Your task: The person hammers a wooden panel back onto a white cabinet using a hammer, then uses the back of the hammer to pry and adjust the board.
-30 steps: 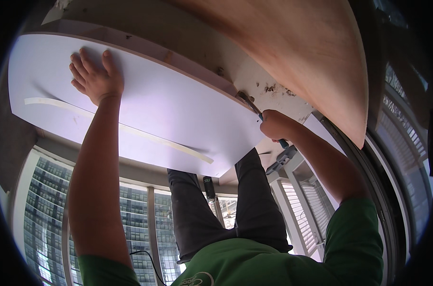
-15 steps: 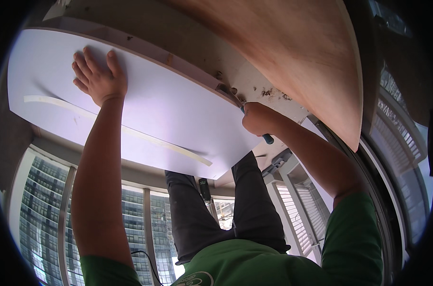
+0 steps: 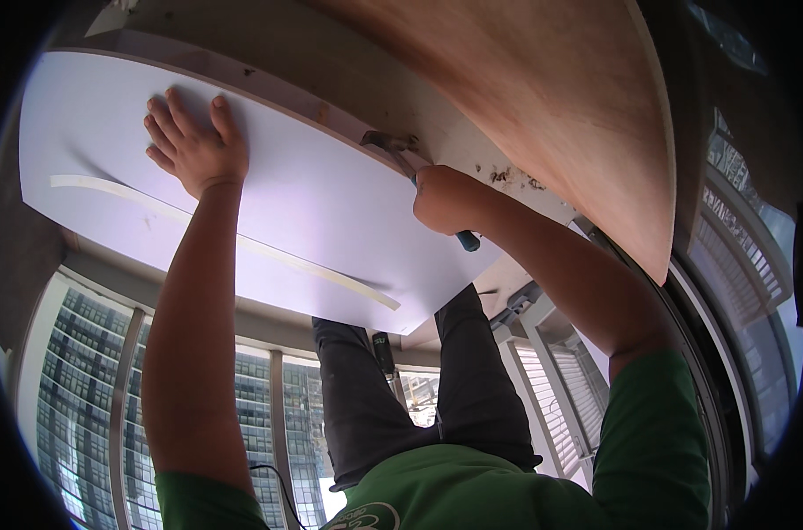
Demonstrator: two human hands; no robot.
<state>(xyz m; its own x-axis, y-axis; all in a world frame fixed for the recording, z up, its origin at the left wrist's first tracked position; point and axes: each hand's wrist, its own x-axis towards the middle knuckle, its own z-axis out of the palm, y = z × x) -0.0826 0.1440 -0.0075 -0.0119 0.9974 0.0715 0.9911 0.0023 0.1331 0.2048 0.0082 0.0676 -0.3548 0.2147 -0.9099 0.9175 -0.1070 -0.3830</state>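
- Since the white board (image 3: pixel 331 194) is broad, the left hand (image 3: pixel 202 146) seems set close to its far edge, left of the middle, to steady it; the palm is down, the fingers are spread, and nothing is grasped.
- The right hand (image 3: pixel 454 201) is clenched round the handle of a hammer-like tool (image 3: pixel 405 163), over the right half of the board; a full fist like this probably gives firm command of the tool's angle.
- The tool's dark head reaches the line of the board's far edge, right of the middle, while the butt of the handle sticks out below the fist, toward the near side. (Whether the head touches that edge or sits just past it, I cannot tell.)
- A long pale strip (image 3: pixel 331 275) lies on the board, roughly along its near edge, from the left end almost to the nearest corner, and passes behind the left forearm; neither hand grasps it, and its place likely leaves the far edge free for the tool.
- The dark trousers (image 3: pixel 366 397) show below the near edge, so the legs might help bear the board, though its support is hidden.
- Beyond the far edge, dark debris (image 3: pixel 507 175) lies scattered near a large wooden panel (image 3: pixel 560 115), which is apart from the tool.
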